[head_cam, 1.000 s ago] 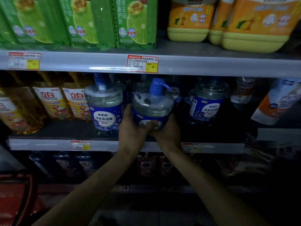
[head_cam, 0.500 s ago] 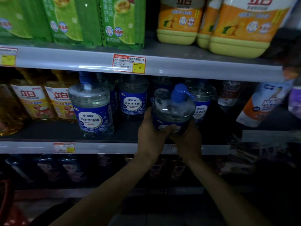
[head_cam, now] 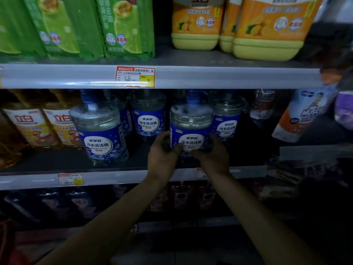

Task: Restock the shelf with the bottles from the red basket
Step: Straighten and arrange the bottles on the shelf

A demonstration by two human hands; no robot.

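Observation:
A clear bottle with a blue label and blue pump top point(head_cam: 191, 129) stands upright on the middle shelf point(head_cam: 118, 178), near its front edge. My left hand point(head_cam: 162, 152) grips its lower left side and my right hand point(head_cam: 212, 155) its lower right side. Matching bottles stand around it: one at the front left point(head_cam: 99, 131), one behind at centre point(head_cam: 148, 115) and one right behind it point(head_cam: 227, 119). A sliver of the red basket point(head_cam: 5, 243) shows at the bottom left corner.
Amber detergent bottles point(head_cam: 28, 125) fill the middle shelf's left end; an orange and white pouch point(head_cam: 301, 115) sits at the right. Green packs point(head_cam: 122, 27) and orange jugs point(head_cam: 196, 25) line the upper shelf. Dark bottles fill the lower shelf point(head_cam: 76, 201).
Both hands carried the pump bottle to the right along the shelf, then set it upright with its label facing out. The view shifted right and the basket slid almost out of sight.

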